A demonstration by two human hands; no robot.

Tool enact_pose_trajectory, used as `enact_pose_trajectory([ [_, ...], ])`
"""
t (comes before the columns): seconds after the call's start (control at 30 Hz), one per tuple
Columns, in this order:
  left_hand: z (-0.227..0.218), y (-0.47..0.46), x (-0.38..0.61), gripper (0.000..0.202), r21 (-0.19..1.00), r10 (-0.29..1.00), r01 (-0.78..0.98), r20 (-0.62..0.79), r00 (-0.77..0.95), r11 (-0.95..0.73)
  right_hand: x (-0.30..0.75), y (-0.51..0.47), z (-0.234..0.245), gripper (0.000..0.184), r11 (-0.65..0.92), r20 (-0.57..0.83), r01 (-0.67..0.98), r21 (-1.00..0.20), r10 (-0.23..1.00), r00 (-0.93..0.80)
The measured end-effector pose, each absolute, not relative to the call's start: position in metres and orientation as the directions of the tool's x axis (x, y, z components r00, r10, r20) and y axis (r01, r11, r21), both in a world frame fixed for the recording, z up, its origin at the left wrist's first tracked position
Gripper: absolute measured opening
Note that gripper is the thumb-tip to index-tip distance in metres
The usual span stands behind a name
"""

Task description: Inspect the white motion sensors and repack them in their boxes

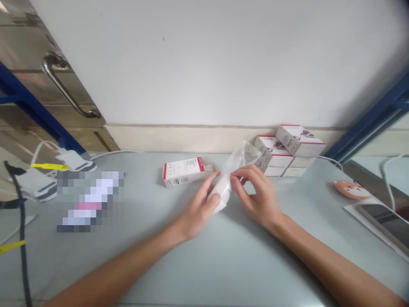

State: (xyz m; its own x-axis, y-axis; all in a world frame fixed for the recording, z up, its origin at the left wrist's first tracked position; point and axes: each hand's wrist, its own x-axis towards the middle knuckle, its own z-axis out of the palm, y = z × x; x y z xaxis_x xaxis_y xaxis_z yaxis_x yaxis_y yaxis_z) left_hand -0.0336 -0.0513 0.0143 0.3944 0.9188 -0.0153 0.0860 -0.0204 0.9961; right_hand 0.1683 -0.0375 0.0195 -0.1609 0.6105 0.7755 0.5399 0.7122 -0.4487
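We are working with 2 bare hands at the middle of a pale grey-blue tabletop [150,264]. Our left hand [198,213] is curling around a white packet [220,192], with the fingers closed along its side, apparently bearing its weight. Our right hand [255,194] is pinching a clear plastic bag [241,155] between thumb and fingertips, with the remaining fingers bent inward. The packet is sitting in the lower end of that bag, between the 2 hands; we cannot tell whether it is touching the tabletop. We judge that the split grip is steadying the packet on 1 side while keeping the thin film gathered on the other.

A red-and-white carton [185,172] is lying flat just beyond our left hand, within easy reach. A stack of similar cartons [284,155] is standing against the wall [207,64] beyond our right hand, with the top carton tilting on those below. An orange fox-faced object [350,189] is resting further right, near a dark tablet [383,221] lying on a white sheet [354,213]. A pixelated patch [89,200] is obscuring whatever is lying at left.
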Motion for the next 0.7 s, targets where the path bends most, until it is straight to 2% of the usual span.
enact_pose_trajectory([
  [0.17,0.021,-0.047,-0.033,0.056,0.999,0.928,0.021,-0.050,0.369,0.046,0.168,-0.038,0.020,0.012,0.746,0.788,0.541,-0.390,0.574,-0.223],
  [0.27,0.019,-0.043,-0.034,0.051,0.976,0.918,-0.126,-0.115,0.380,0.175,0.170,-0.036,0.017,0.012,0.747,0.760,0.534,-0.396,0.593,-0.266],
  [0.37,0.016,-0.039,-0.035,0.043,0.916,0.908,-0.313,-0.109,0.404,0.249,0.170,-0.035,0.016,0.012,0.736,0.715,0.506,-0.449,0.636,-0.290],
  [0.47,0.015,-0.036,-0.035,0.036,0.858,0.904,-0.425,-0.099,0.415,0.290,0.171,-0.035,0.015,0.010,0.731,0.675,0.485,-0.480,0.661,-0.329],
  [0.57,0.016,-0.035,-0.034,0.033,0.833,0.908,-0.460,-0.110,0.404,0.306,0.172,-0.038,0.018,0.010,0.740,0.641,0.451,-0.499,0.665,-0.384],
  [0.7,0.018,-0.036,-0.032,0.038,0.890,0.926,-0.382,-0.103,0.364,0.249,0.174,-0.043,0.027,0.009,0.770,0.619,0.402,-0.496,0.638,-0.459],
])
